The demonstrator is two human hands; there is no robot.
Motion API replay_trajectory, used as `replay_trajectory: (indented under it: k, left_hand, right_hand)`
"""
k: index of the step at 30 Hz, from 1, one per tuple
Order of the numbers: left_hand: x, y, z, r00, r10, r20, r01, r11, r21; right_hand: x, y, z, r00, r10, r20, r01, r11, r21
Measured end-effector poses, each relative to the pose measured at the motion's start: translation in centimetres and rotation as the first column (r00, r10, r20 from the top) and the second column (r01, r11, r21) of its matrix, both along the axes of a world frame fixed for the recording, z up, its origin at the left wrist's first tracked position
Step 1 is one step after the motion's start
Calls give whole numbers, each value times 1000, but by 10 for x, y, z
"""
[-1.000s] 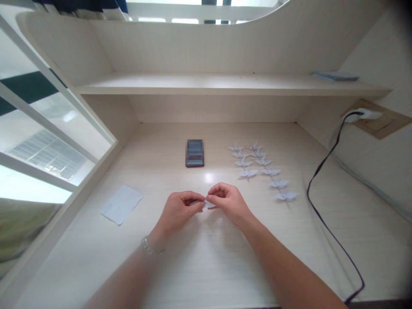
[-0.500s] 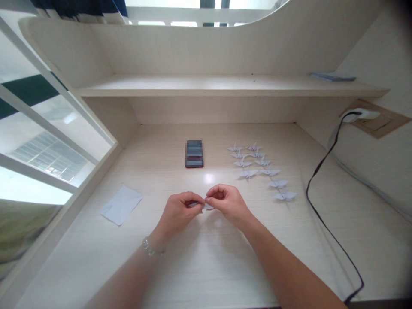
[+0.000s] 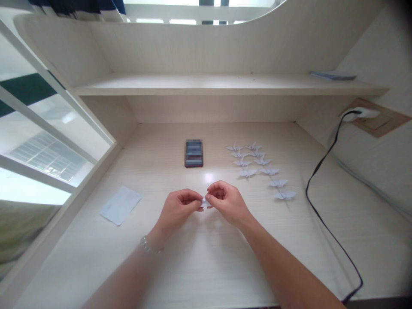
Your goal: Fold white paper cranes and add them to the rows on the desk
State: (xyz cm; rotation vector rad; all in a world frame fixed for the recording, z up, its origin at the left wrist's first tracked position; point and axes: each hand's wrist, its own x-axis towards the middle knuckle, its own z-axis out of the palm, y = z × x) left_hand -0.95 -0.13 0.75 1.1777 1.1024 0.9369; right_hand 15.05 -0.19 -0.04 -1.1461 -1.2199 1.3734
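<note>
A small piece of folded pale paper (image 3: 204, 203) is pinched between my left hand (image 3: 178, 209) and my right hand (image 3: 227, 204), and the fingertips hide most of it. Both hands hold it just above the light wood desk (image 3: 206, 266). To the right of my hands lie several pale origami cranes (image 3: 257, 167) in two rough rows. Nearest my left hand, a flat sheet of pale paper (image 3: 120, 205) lies on the desk. A beaded bracelet (image 3: 148, 244) circles my left wrist.
A dark phone (image 3: 193, 153) with a blurred face lies ahead of my hands. A black cable (image 3: 325, 210) runs from a wall socket (image 3: 360, 113) along the desk's right side. Above the desk is a shelf (image 3: 225, 84), and a window (image 3: 48, 146) stands at left.
My hands have drawn closer around the folded paper, so less of it shows. The paper stays pinched between both hands, and the other items on the desk have not moved.
</note>
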Motion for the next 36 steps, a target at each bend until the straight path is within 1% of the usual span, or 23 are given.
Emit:
replay_trajectory:
  k: [2, 6, 10, 14, 17, 22, 25, 28, 30, 33, 36]
  left_hand:
    - [-1, 0, 0, 1000, -3, -21, 3, 1000, 10]
    - [-1, 0, 0, 1000, -8, -20, 8, 1000, -1]
    - [-1, 0, 1, 999, 16, 40, -14, 998, -57]
    - [0, 0, 2, 994, 38, 100, -28, 995, -98]
    - [1, 0, 3, 990, 30, 137, -17, 995, -99]
    - [0, 0, 0, 992, 47, 116, -37, 996, -82]
    - [-2, 1, -2, 984, 44, 174, -30, 996, -80]
    - [-2, 1, -2, 973, 32, 229, -7, 994, -111]
    - [-2, 1, -1, 976, 29, 216, -2, 993, -122]
    - [-1, 0, 0, 987, 46, 156, -28, 993, -115]
    - [-2, 1, 0, 985, 66, 157, -47, 991, -123]
  right_hand:
    - [0, 0, 0, 999, 19, -27, -19, 1000, -12]
    - [1, 2, -4, 1000, 26, -13, -26, 1000, -1]
    - [2, 3, -6, 1000, 25, -19, -25, 1000, 11]
    - [2, 3, -4, 1000, 22, -6, -22, 999, 27]
    - [1, 1, -1, 1000, 18, 2, -18, 999, 43]
    - [0, -1, 3, 999, 8, 37, -11, 997, 81]
    - [1, 1, 1, 999, 6, 32, -8, 996, 88]
    - [1, 1, 0, 999, 1, 33, -4, 996, 94]
    - [0, 0, 0, 999, -3, 47, -2, 995, 99]
    - [-1, -2, 1, 997, -4, 74, -4, 994, 107]
    - [-1, -1, 1, 997, -10, 76, 2, 995, 103]
